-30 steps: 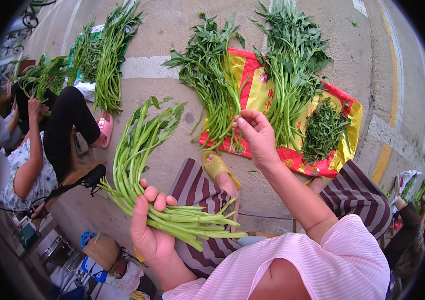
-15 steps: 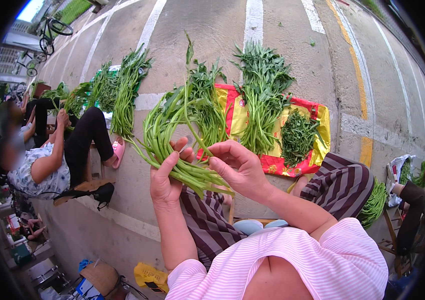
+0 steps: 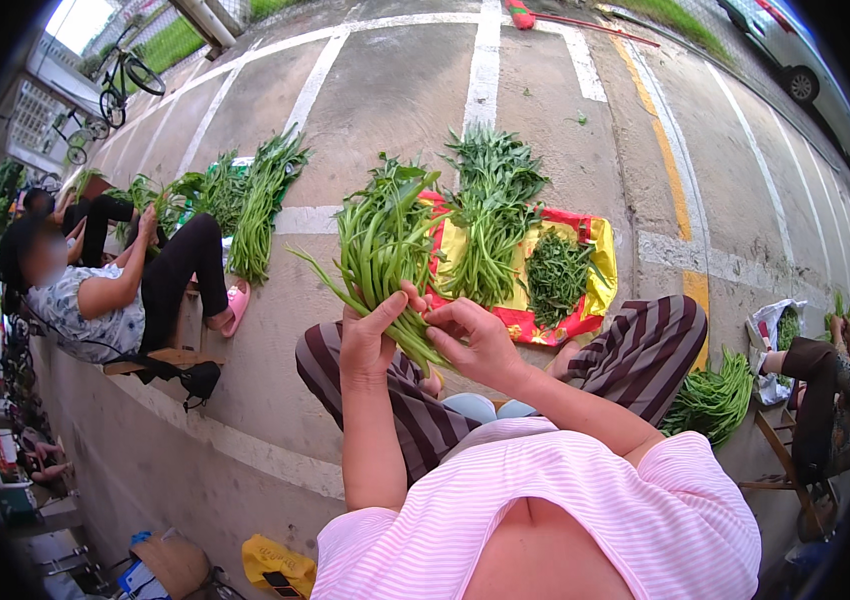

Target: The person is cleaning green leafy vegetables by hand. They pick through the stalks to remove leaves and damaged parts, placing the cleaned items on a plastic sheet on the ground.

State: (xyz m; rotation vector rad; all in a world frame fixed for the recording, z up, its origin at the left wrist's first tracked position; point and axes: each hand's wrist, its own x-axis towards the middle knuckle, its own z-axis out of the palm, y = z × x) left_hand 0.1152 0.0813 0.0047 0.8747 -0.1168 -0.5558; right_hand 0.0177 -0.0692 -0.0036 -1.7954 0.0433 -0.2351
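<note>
My left hand (image 3: 369, 338) is closed round the lower stems of a bunch of water spinach (image 3: 385, 235), its leafy tops pointing away from me. One thin stem strays out to the left. My right hand (image 3: 477, 345) pinches at the bunch's stem ends, close beside the left fingers; its fingertips partly hide what they grip. Just beyond, a larger pile of water spinach (image 3: 493, 215) lies across a red and yellow sack (image 3: 601, 290). On that sack's right part sits a low heap of short cut greens (image 3: 555, 275).
To the left a person (image 3: 95, 305) sits on a low wooden seat, near another long bundle of greens (image 3: 263, 210). A heap of green stems (image 3: 713, 400) lies at the right, by another seated person's dark trouser leg (image 3: 813, 405). A yellow bag (image 3: 270, 560) is at lower left.
My right hand has come in from a single long stem to the bunch's stem ends. The bunch, curved and spread before, now stands straighter and tighter. My view has shifted.
</note>
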